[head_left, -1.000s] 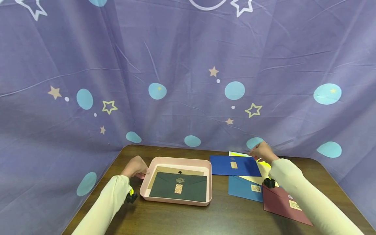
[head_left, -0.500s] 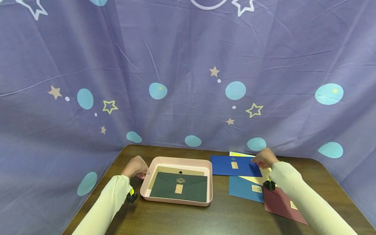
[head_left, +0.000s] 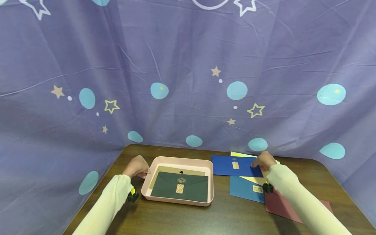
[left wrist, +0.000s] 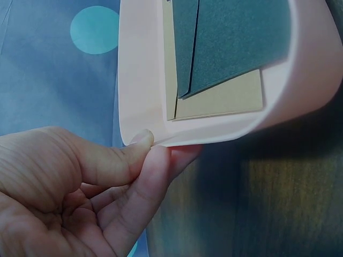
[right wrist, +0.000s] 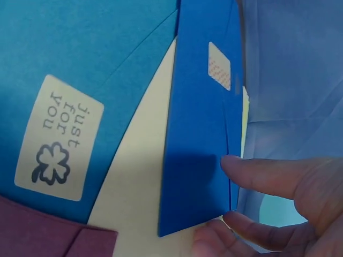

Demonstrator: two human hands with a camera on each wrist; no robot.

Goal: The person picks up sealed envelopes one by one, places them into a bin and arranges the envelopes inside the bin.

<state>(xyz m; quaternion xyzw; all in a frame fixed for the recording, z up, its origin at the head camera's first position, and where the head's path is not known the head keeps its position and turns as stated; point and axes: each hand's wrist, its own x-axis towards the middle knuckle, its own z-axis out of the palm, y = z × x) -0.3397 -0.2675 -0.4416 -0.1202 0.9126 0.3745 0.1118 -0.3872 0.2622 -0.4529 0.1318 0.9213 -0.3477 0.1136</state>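
Note:
A pink tray (head_left: 209,164) sits on the dark wooden table (head_left: 205,218) with a dark green envelope (head_left: 180,186) lying on a tan envelope (head_left: 164,170) inside. My left hand (head_left: 135,167) pinches the tray's left rim (left wrist: 140,140) between thumb and finger. To the right lies a royal blue envelope (head_left: 230,165) with a small sticker. My right hand (head_left: 263,161) pinches its right edge (right wrist: 228,176), thumb on top and fingers beneath. Under it lie a cream envelope (right wrist: 134,193), a teal envelope (head_left: 243,189) with a "just for you" label (right wrist: 56,139), and a maroon envelope (head_left: 282,205).
A purple cloth (head_left: 188,71) printed with stars and blue dots hangs behind and around the table. A yellow sheet (head_left: 239,154) peeks out behind the royal blue envelope. Bare wood shows along the table's front edge.
My right hand has come down from the far right corner of the royal blue envelope and now pinches its right edge. The left hand stays on the tray rim.

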